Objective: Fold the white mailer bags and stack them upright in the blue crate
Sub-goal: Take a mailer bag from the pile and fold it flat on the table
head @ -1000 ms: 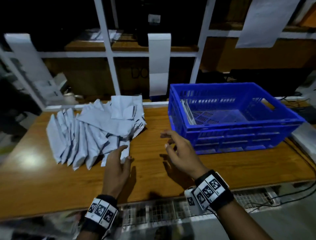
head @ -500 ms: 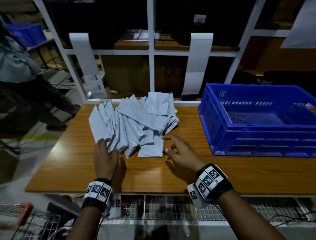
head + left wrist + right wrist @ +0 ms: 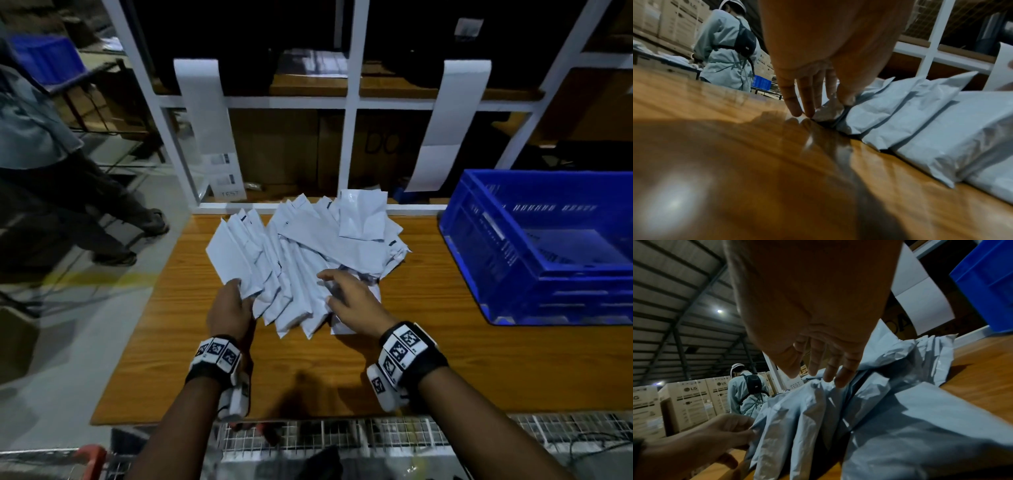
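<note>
Your left hand (image 3: 231,306) has the near corner of the leftmost mailer bag (image 3: 228,256) pinched, and your right hand (image 3: 349,300) rests spread and loose on the mailer bags (image 3: 308,260) fanned over the worktop (image 3: 445,359). Peel off one bag only and crease it flat. The blue crate (image 3: 486,267), right of the pile, looks nearly empty.
</note>
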Demonstrator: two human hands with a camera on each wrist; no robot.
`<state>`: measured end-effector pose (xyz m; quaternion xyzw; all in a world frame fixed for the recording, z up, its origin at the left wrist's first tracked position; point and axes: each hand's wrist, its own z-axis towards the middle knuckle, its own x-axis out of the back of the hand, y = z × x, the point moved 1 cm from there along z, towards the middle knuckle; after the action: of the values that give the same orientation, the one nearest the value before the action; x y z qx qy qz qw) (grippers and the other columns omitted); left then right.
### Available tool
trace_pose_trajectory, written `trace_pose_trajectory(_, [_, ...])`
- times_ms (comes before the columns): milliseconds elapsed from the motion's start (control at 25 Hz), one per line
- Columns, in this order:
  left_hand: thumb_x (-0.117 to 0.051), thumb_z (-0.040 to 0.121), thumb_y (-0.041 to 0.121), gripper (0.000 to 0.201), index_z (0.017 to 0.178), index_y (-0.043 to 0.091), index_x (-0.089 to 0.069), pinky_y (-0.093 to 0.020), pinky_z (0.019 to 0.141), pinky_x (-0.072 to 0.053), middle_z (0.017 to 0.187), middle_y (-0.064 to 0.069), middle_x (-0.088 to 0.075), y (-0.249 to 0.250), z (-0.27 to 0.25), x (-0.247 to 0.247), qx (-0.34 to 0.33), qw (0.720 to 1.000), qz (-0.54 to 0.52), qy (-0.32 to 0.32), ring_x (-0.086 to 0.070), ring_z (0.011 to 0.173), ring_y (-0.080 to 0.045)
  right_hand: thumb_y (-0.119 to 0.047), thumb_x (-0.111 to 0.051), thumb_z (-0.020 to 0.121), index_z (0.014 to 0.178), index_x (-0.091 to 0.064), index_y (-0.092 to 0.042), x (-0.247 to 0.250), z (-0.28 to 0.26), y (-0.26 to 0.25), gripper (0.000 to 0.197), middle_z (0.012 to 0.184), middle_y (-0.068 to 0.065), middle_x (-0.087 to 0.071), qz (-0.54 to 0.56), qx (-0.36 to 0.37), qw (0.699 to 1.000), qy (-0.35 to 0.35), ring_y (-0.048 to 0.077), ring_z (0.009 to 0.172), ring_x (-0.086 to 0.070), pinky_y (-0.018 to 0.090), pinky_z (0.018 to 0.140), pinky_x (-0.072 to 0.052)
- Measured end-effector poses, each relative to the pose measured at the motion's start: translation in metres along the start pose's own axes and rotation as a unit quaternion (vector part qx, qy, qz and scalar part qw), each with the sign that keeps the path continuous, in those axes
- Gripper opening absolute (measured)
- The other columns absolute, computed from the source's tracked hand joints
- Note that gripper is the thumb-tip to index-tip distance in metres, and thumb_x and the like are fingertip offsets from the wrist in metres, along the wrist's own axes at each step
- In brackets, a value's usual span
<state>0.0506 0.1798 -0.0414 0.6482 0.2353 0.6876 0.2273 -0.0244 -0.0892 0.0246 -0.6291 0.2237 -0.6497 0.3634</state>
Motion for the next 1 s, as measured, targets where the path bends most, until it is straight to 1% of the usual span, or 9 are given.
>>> trace_pose_trajectory(80, [-0.055,0.102,0.019,0.027,0.121,0.004,-0.065,-0.044,0.08,-0.05,0.118,-0.021,-0.066,0.006,-0.006,0.009,0.0,0.999,0.001,0.045,-0.062,0.108,-0.04,-0.012,-0.057,0.095,0.14,-0.048,-0.023,-0.01,0.008,-0.004,0.047,0.14,0.001,-0.052,-0.008,0.003,1.0,0.0,0.016,0.129,-0.048,0.037,0.107,-0.043])
trace_pose_trajectory(160, [-0.053,0.102,0.018,0.021,0.106,0.004,-0.069,-0.04,0.069,-0.047,0.103,-0.019,-0.069,0.017,-0.022,0.021,-0.032,0.995,-0.005,0.092,-0.065,0.094,-0.039,-0.015,-0.056,0.096,0.142,-0.046,-0.025,-0.017,0.011,-0.005,0.048,0.142,-0.001,-0.05,-0.022,0.003,1.0,-0.004,0.018,0.132,-0.045,0.039,0.109,-0.04])
trace_pose_trajectory(320, [-0.048,0.099,0.017,0.028,0.113,0.004,-0.069,-0.033,0.068,-0.046,0.104,-0.014,-0.071,0.034,-0.054,0.04,-0.136,0.972,-0.085,0.173,-0.066,0.089,-0.032,-0.016,-0.058,0.096,0.142,-0.047,-0.025,-0.02,0.005,-0.007,0.047,0.14,-0.005,-0.05,-0.048,0.033,0.998,0.036,0.014,0.126,-0.042,0.037,0.107,-0.039])
trace_pose_trajectory(480, [-0.047,0.103,0.018,0.026,0.117,0.011,-0.068,-0.015,0.074,-0.043,0.106,0.003,-0.068,0.07,-0.078,0.059,-0.212,0.947,-0.2,0.135,-0.061,0.094,-0.006,-0.021,-0.06,0.099,0.144,-0.043,-0.029,-0.007,-0.002,-0.021,0.049,0.143,-0.004,-0.048,0.022,0.044,0.996,0.068,0.002,0.129,-0.044,0.017,0.104,-0.04])
trace_pose_trajectory(560, [-0.049,0.102,0.014,0.024,0.116,0.012,-0.068,-0.009,0.079,-0.042,0.108,0.009,-0.067,0.088,-0.086,0.067,-0.241,0.938,-0.219,0.12,-0.057,0.1,0.008,-0.023,-0.063,0.098,0.146,-0.038,-0.034,0.004,-0.007,-0.032,0.055,0.145,-0.01,-0.044,0.044,0.035,0.995,0.076,-0.004,0.129,-0.043,0.02,0.101,-0.043])
trace_pose_trajectory(640, [-0.051,0.1,0.009,0.023,0.115,0.011,-0.069,-0.007,0.083,-0.041,0.11,0.012,-0.066,0.104,-0.092,0.072,-0.278,0.928,-0.225,0.103,-0.055,0.105,0.013,-0.024,-0.066,0.096,0.149,-0.033,-0.04,0.015,-0.014,-0.04,0.064,0.147,-0.016,-0.039,0.055,0.03,0.995,0.076,-0.004,0.132,-0.04,0.02,0.103,-0.043])
trace_pose_trajectory(760, [-0.054,0.099,0.007,0.021,0.114,0.011,-0.069,-0.007,0.084,-0.043,0.112,0.02,-0.064,0.129,-0.104,0.076,-0.327,0.909,-0.241,0.092,-0.056,0.106,0.014,-0.019,-0.07,0.093,0.15,-0.033,-0.04,0.034,-0.024,-0.044,0.071,0.148,-0.016,-0.038,0.06,0.061,0.993,0.082,0.001,0.136,-0.039,0.013,0.103,-0.041])
trace_pose_trajectory(920, [-0.049,0.101,0.019,0.023,0.11,0.02,-0.07,-0.015,0.078,-0.048,0.106,0.017,-0.07,0.154,-0.116,0.075,-0.335,0.893,-0.291,0.066,-0.065,0.1,0.0,-0.015,-0.074,0.089,0.144,-0.044,-0.035,0.06,-0.042,-0.028,0.066,0.151,-0.01,-0.038,0.041,0.066,0.991,0.112,0.009,0.143,-0.033,0.033,0.11,-0.04])
trace_pose_trajectory(1000, [-0.052,0.101,0.016,0.021,0.106,0.029,-0.067,-0.021,0.068,-0.049,0.096,0.017,-0.071,0.165,-0.123,0.071,-0.315,0.889,-0.329,0.053,-0.066,0.087,-0.004,-0.022,-0.076,0.087,0.129,-0.053,-0.038,0.076,-0.059,-0.015,0.051,0.149,-0.013,-0.041,0.017,0.03,0.988,0.148,0.008,0.14,-0.033,0.034,0.108,-0.038])
